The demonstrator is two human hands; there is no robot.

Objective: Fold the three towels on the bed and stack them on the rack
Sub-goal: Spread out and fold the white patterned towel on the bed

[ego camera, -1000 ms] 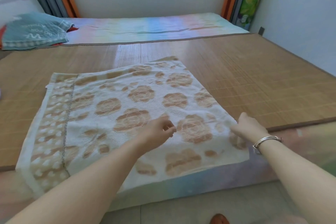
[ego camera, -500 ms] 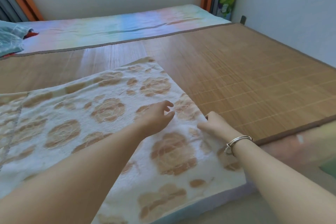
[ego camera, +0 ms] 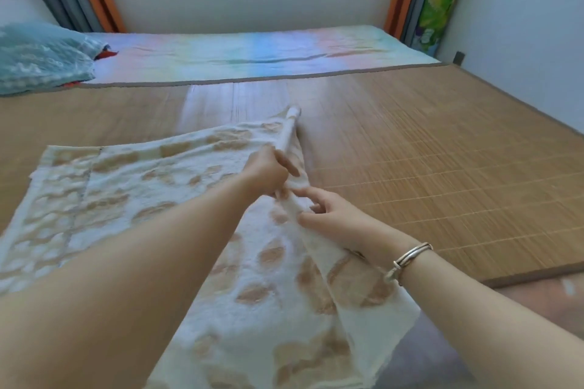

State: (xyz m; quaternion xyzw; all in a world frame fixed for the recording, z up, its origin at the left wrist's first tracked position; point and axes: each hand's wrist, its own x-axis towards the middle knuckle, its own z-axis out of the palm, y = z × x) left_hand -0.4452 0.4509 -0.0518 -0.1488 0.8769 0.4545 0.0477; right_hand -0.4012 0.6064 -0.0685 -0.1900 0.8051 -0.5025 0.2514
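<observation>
Half a second back both hands lay on the flat cloth; now the towel's right edge has come up off the bed into a raised ridge. At the far end of that ridge the left hand (ego camera: 268, 172) has its grip curled round the gathered edge; just nearer, the right hand (ego camera: 331, 218) pinches the same edge between thumb and fingers, a silver bangle (ego camera: 410, 257) on its wrist. Both hold the white terry towel with tan flower blotches (ego camera: 132, 196), which spreads leftward from the grip across the woven bamboo mat (ego camera: 442, 167), its near part hanging over the bed's near side. Its long axis runs left to right, so the free far-left edge lies well apart from both hands, and the left hand is nearer to it. Judging by this, the held edge must travel leftward to fold the towel in half. Beyond lie a pastel striped sheet (ego camera: 252, 54) and a teal pillow (ego camera: 41, 57). No rack shows.
</observation>
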